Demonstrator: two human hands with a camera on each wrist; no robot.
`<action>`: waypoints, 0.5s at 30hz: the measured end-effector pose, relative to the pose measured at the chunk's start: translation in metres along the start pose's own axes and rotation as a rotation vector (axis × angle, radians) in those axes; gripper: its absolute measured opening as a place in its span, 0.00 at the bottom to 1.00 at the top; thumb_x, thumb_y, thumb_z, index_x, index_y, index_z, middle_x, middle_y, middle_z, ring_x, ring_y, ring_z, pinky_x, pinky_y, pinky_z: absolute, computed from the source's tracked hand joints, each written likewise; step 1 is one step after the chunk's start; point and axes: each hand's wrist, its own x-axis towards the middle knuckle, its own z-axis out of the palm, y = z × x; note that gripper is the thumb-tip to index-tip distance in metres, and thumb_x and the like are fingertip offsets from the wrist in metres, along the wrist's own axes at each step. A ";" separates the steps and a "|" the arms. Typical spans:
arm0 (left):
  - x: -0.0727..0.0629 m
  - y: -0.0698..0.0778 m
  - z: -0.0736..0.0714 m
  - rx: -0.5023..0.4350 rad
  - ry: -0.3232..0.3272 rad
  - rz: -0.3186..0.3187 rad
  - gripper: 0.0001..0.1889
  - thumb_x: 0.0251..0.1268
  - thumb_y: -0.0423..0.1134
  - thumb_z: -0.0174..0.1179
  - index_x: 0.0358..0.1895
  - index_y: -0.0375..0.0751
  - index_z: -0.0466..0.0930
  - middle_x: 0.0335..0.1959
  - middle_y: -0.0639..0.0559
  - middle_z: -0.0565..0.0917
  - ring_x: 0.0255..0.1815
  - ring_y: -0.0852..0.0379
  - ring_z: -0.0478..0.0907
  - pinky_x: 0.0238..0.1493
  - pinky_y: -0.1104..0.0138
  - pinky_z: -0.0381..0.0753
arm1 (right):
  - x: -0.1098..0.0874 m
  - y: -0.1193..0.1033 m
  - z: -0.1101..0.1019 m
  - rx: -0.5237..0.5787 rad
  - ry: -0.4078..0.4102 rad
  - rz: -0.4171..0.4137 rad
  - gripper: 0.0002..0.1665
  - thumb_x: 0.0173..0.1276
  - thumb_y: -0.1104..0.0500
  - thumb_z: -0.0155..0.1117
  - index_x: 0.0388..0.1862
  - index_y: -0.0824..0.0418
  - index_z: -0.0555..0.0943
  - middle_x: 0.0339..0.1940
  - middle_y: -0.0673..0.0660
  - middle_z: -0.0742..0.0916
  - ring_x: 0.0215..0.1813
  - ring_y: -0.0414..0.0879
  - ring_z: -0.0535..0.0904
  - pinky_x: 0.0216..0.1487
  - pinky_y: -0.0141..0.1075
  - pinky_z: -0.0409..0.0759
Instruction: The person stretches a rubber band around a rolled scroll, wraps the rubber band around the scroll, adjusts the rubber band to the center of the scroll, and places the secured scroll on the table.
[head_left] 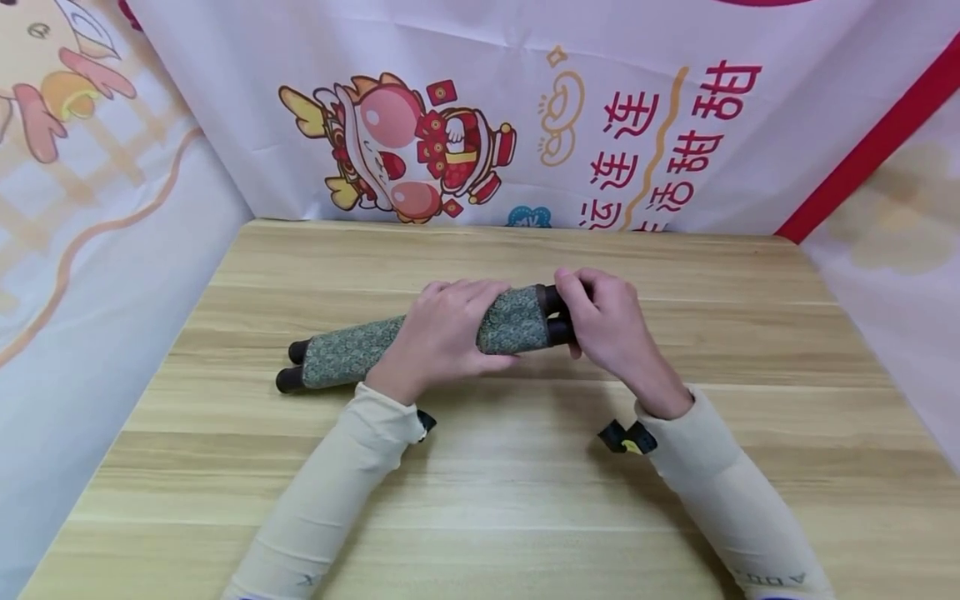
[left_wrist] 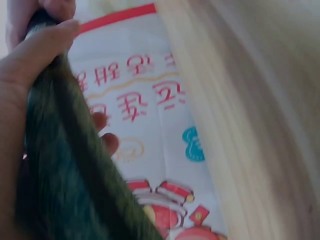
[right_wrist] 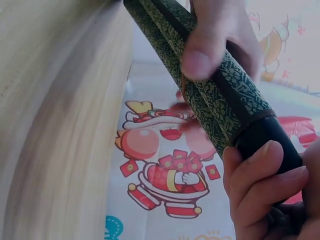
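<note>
A scroll (head_left: 352,350) with green patterned brocade and dark roller ends is rolled from both sides into two parallel rolls. It is held over the table, slanting up toward the right in the head view. My left hand (head_left: 442,337) grips it around the middle, thumb on the near side. At the right end, my right hand (head_left: 611,325) holds the dark knobs (head_left: 558,329). In the right wrist view the fingers (right_wrist: 265,172) curl around a black knob, while the left thumb (right_wrist: 197,62) presses on the brocade. The left knobs (head_left: 291,379) stick out free.
The wood-grain table (head_left: 510,517) spreads under both arms. Behind it hangs a white cloth (head_left: 247,100) with a red cartoon figure and red lettering; a printed cloth (head_left: 172,217) also lines the left side. Small black devices (head_left: 628,437) sit at the wrists.
</note>
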 end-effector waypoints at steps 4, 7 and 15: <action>-0.003 -0.011 -0.006 0.013 -0.049 -0.044 0.46 0.47 0.64 0.80 0.69 0.44 0.78 0.64 0.47 0.87 0.65 0.48 0.84 0.68 0.45 0.78 | 0.002 0.002 -0.005 -0.014 0.009 0.010 0.33 0.84 0.36 0.45 0.39 0.61 0.84 0.23 0.63 0.83 0.13 0.55 0.79 0.14 0.41 0.77; -0.004 -0.016 -0.009 0.034 -0.087 -0.062 0.46 0.47 0.66 0.79 0.69 0.45 0.78 0.63 0.47 0.87 0.63 0.47 0.84 0.68 0.45 0.79 | 0.003 0.004 -0.009 -0.022 0.022 0.017 0.33 0.84 0.35 0.45 0.39 0.60 0.84 0.22 0.62 0.82 0.14 0.57 0.80 0.14 0.41 0.77; 0.001 -0.006 0.000 -0.019 -0.006 0.007 0.50 0.52 0.69 0.75 0.74 0.42 0.73 0.69 0.44 0.83 0.68 0.44 0.82 0.65 0.45 0.82 | 0.003 0.004 -0.008 -0.008 0.028 0.014 0.34 0.83 0.34 0.45 0.40 0.61 0.84 0.23 0.62 0.82 0.13 0.55 0.79 0.13 0.41 0.76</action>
